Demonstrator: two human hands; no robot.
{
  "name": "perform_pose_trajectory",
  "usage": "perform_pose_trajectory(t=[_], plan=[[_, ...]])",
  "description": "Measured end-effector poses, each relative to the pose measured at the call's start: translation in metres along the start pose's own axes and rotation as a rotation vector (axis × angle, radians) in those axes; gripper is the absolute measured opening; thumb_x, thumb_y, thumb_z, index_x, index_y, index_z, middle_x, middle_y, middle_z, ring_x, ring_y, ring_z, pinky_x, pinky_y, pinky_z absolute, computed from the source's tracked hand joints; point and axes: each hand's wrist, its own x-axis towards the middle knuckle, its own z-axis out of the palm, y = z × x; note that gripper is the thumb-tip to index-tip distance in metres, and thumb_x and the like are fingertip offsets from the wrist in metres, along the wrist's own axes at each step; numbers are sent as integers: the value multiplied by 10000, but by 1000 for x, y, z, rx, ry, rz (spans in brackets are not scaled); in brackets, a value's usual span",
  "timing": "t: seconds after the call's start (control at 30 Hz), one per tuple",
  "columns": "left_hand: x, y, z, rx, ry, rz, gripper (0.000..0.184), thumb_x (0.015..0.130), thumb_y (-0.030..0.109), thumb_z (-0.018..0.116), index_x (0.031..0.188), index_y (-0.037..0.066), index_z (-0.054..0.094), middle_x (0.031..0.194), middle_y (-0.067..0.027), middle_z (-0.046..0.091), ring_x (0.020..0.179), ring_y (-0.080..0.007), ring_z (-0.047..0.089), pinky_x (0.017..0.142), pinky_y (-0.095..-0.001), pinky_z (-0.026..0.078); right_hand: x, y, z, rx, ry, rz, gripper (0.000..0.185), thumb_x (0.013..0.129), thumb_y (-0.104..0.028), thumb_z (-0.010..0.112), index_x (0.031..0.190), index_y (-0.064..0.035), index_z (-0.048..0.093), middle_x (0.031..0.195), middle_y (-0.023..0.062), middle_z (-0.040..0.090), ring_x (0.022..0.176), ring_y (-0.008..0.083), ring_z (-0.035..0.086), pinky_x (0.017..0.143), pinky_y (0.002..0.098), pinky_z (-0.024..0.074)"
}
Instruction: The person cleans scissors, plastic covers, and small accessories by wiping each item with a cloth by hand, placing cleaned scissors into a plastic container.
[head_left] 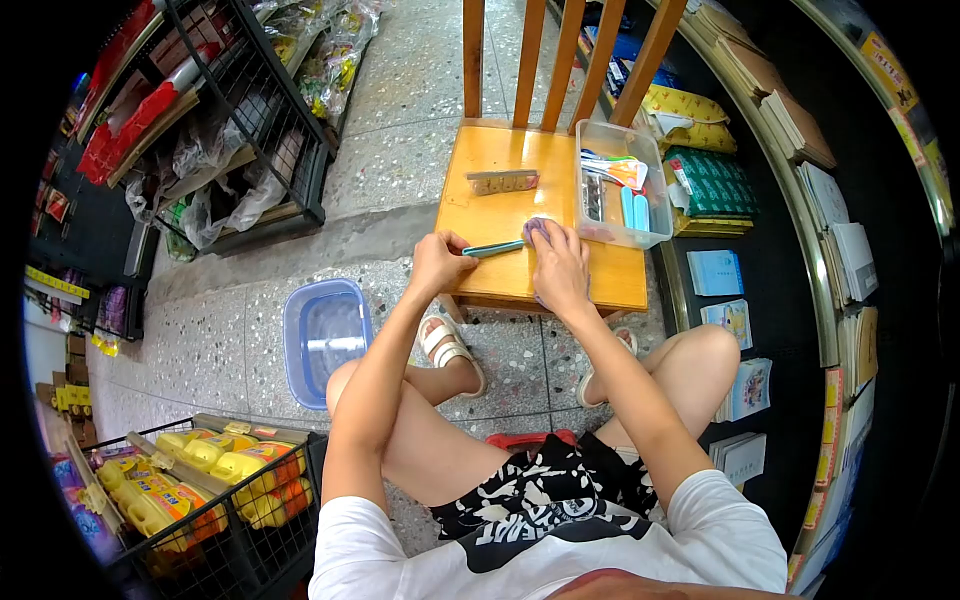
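On the seat of a wooden chair, my left hand pinches the left end of a slim teal object. My right hand is closed round a purple cloth, which touches the teal object's right end. Behind them on the seat lies a small clear strip-like case with brownish contents. At the seat's right side stands a clear plastic box holding blue, white and orange items. What the teal object is I cannot make out.
A blue basin stands on the floor at left. A wire basket of yellow bottles is at lower left, a black wire rack at upper left. Shelves with notebooks and packets line the right. Wooden slats rise behind the seat.
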Motion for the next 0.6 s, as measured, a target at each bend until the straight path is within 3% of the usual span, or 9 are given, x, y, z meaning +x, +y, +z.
perform_pose_trajectory(t=[0.13, 0.23, 0.33, 0.43, 0.6], plan=[[5, -8, 0, -97, -19, 52, 247, 621, 86, 805, 792, -5, 650, 723, -73, 667, 632, -130, 620, 597, -272, 499, 2, 1, -5, 86, 36, -58, 408, 741, -37, 572, 1148, -46, 580, 1231, 129, 521, 1173, 294, 442, 967, 449, 324], [10, -9, 2, -344, -108, 23, 221, 643, 36, 792, 795, -3, 636, 730, -50, 651, 646, -106, 601, 590, -249, 484, 7, 3, -10, 235, 40, -103, 421, 736, -20, 560, 1156, -41, 578, 1216, 138, 532, 1177, 283, 456, 988, 443, 313], [11, 2, -3, -382, -116, 63, 203, 659, -18, 774, 795, 6, 624, 745, -35, 640, 675, -98, 591, 607, -231, 475, 12, 4, -18, 355, 63, -135, 391, 765, -16, 549, 1156, -10, 565, 1157, 166, 565, 1097, 314, 522, 949, 421, 371], [11, 21, -10, -394, -154, 33, 197, 703, -43, 743, 829, 23, 607, 777, -25, 632, 727, -99, 594, 677, -218, 480, 18, 5, -23, 616, 32, -59, 334, 806, -34, 563, 1135, 25, 565, 1073, 191, 596, 970, 352, 578, 847, 388, 450], [15, 44, -4, -524, -189, 25, 202, 715, -39, 733, 855, 34, 607, 809, -35, 637, 746, -107, 596, 691, -214, 473, 31, 13, -51, 662, 51, 7, 252, 842, -71, 589, 1062, 48, 610, 947, 193, 627, 795, 316, 617, 696, 350, 485]])
